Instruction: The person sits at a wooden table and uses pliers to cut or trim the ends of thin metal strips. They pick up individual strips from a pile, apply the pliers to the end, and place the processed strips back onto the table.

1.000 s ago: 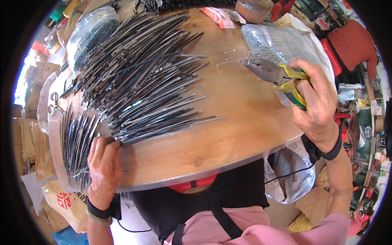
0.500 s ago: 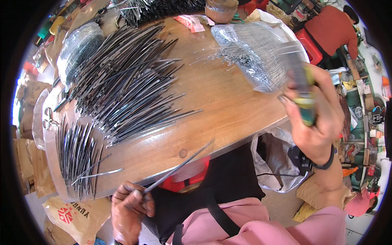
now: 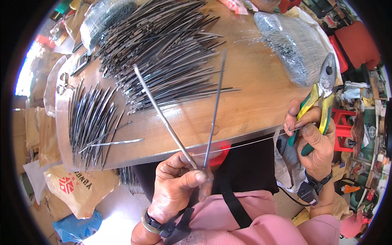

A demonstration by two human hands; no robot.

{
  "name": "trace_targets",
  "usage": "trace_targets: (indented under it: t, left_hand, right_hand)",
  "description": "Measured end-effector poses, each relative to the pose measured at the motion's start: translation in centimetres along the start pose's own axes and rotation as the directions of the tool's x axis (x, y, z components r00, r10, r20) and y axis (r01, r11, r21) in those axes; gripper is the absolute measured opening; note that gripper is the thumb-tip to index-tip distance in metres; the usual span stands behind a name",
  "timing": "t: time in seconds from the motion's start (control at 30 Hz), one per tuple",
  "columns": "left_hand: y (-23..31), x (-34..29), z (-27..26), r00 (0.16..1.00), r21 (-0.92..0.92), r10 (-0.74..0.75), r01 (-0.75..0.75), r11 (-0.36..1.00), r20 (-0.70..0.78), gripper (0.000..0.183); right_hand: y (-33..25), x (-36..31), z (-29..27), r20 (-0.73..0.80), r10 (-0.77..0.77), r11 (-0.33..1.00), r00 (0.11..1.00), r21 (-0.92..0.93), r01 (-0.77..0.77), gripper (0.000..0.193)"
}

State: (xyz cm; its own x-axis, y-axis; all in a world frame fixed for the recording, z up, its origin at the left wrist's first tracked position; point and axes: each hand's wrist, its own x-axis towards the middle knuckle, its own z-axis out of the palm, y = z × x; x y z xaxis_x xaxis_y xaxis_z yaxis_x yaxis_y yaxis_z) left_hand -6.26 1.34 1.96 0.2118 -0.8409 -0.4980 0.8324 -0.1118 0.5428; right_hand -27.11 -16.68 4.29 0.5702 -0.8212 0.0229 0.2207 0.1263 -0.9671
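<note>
Near the table's front edge, my left hand [image 3: 175,179] pinches a pale thin metal strip [image 3: 162,114] and a darker strip [image 3: 214,114]. They spread upward in a V; whether they join inside my fingers I cannot tell. A fine wire [image 3: 249,143] runs from this pinch across to my right hand [image 3: 316,145]. My right fingers pinch the wire's other end while also holding pliers [image 3: 326,83] with yellow and green handles, jaws pointing up. A big heap of dark metal strips [image 3: 163,65] lies beyond my left hand, with a smaller bunch [image 3: 92,122] to its left.
Thin looped wires [image 3: 290,47] in clear plastic lie on the wooden table [image 3: 245,98] at the far right. Scissors [image 3: 64,83] and a phone-like device [image 3: 81,63] are at the left. A printed tan bag [image 3: 77,188] hangs below the left edge; a red stool [image 3: 343,126] stands right.
My left hand has moved right and up, and two strip lengths now show instead of one. My right hand has come lower with the pliers, and a wire now stretches between my hands.
</note>
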Motion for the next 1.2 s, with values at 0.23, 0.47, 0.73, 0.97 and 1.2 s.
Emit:
trace_targets:
  t: [0.23,0.47,0.73,0.97,1.2]
  left_hand:
    - [-0.6,-0.1,-0.7,0.983,0.308,0.094,-0.041,0.95,-0.158,0.019]
    - [-0.7,0.2,-1.3,0.983,0.41,0.061,0.016,0.912,-0.172,0.019]
    - [-0.1,0.9,-1.2,0.989,0.633,-0.148,0.126,0.764,-0.018,0.006]
    - [0.6,0.9,-1.3,0.953,0.677,-0.303,0.231,0.699,-0.013,0.008]
    - [0.5,0.9,-0.9,0.956,0.69,-0.294,0.219,0.69,-0.009,0.007]
  right_hand:
    - [0.1,0.2,-0.5,0.111,-0.042,0.971,0.993,-0.229,0.067,0.022]
    - [0.3,0.3,-0.8,0.12,-0.041,0.972,0.992,-0.225,0.067,0.016]
    - [1.7,0.9,1.5,0.333,0.031,0.792,0.943,-0.583,0.18,0.017]
    - [1.4,2.5,2.4,0.552,-0.065,0.511,0.831,-0.697,0.503,0.024]
    - [3.8,3.0,1.7,0.681,-0.017,0.452,0.732,-0.647,0.614,0.03]
